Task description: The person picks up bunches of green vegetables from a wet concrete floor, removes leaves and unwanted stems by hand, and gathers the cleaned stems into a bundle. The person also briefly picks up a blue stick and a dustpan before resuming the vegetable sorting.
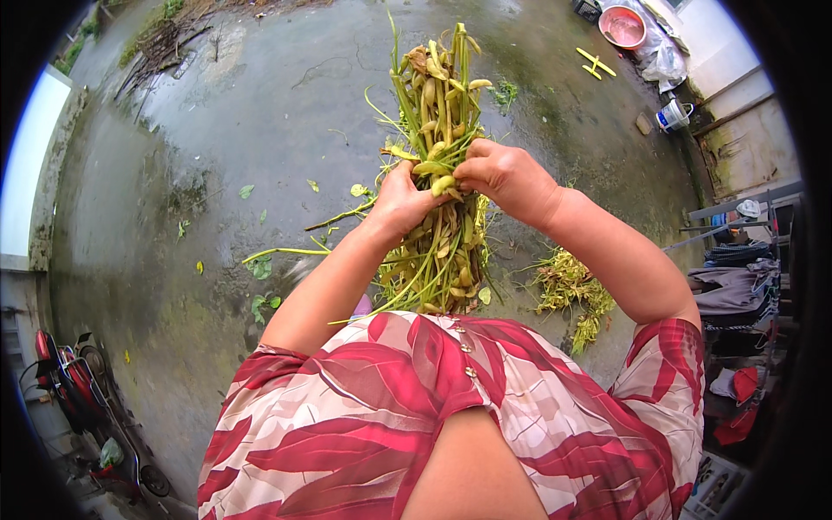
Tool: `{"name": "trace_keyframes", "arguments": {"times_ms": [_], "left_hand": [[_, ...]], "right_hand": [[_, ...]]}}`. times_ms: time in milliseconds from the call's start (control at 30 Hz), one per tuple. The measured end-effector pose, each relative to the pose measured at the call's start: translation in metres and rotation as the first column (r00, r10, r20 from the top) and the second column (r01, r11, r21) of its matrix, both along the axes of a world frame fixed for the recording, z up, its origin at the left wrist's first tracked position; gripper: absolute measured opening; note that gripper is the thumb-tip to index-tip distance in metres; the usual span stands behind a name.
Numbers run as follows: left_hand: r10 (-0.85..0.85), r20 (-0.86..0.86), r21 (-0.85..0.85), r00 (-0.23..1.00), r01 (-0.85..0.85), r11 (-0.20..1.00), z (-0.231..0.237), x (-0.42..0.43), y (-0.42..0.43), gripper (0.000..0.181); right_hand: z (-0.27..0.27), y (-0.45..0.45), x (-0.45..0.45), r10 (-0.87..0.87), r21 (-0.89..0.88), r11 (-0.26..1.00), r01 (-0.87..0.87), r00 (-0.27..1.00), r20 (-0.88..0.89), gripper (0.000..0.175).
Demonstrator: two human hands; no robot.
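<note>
A thick bundle of soybean plants [443,253], stalks and plump yellow-green pods, stands upright in front of my chest. My left hand [404,198] grips it around the middle from the left side, thumb lying across the stems. On the right side, the fingers of my right hand [500,170] pinch together on thin green stems at the same height. Several pods [443,184] bulge out between the two hands. Longer stalks point away from me at the top. The bundle's lower end is partly hidden by my patterned shirt.
A heap of yellowed plant stems [572,286] lies on the wet concrete floor [286,130] to the right. Farther off are a yellow toy plane [595,63], a pink basin [622,27] and a white bucket [674,116]. Clothes [731,286] hang at right; a red wheeled vehicle [75,383] stands left.
</note>
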State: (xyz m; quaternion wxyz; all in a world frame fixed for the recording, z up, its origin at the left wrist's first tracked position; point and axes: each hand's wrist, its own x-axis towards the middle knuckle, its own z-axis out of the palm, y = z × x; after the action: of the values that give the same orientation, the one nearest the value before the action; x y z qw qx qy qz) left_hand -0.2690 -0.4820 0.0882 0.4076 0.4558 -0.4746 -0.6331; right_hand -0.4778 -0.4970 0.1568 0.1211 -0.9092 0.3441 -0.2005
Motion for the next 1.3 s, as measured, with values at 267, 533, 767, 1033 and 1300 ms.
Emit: {"name": "trace_keyframes", "arguments": {"times_ms": [267, 533, 767, 1033, 1300], "left_hand": [[0.004, -0.044, 0.043, 0.999, -0.002, 0.999, 0.002, 0.0, 0.006, 0.052], [0.026, 0.003, 0.032, 1.0, -0.026, 0.999, -0.009, 0.0, 0.005, 0.053], [0.074, 0.039, -0.063, 0.996, -0.072, 0.995, -0.014, -0.002, 0.006, 0.056], [0.11, 0.154, -0.082, 0.982, -0.098, 0.992, -0.023, -0.005, 0.003, 0.057], [0.102, 0.213, -0.098, 0.972, -0.082, 0.992, -0.03, -0.005, 0.0, 0.062]], "right_hand": [[-0.019, 0.006, -0.01, 0.074, -0.002, 0.997, -0.074, 0.986, 0.15, 0.009], [-0.017, 0.003, -0.007, 0.145, -0.172, 0.977, -0.127, 0.984, 0.101, 0.011], [-0.024, 0.0, -0.001, -0.052, -0.091, 0.994, 0.052, 0.999, 0.003, 0.019], [-0.038, -0.006, 0.002, -0.118, -0.021, 0.993, 0.118, 0.993, -0.005, 0.016], [-0.051, -0.005, 0.007, -0.105, -0.078, 0.992, 0.103, 0.994, -0.012, 0.018]]}}
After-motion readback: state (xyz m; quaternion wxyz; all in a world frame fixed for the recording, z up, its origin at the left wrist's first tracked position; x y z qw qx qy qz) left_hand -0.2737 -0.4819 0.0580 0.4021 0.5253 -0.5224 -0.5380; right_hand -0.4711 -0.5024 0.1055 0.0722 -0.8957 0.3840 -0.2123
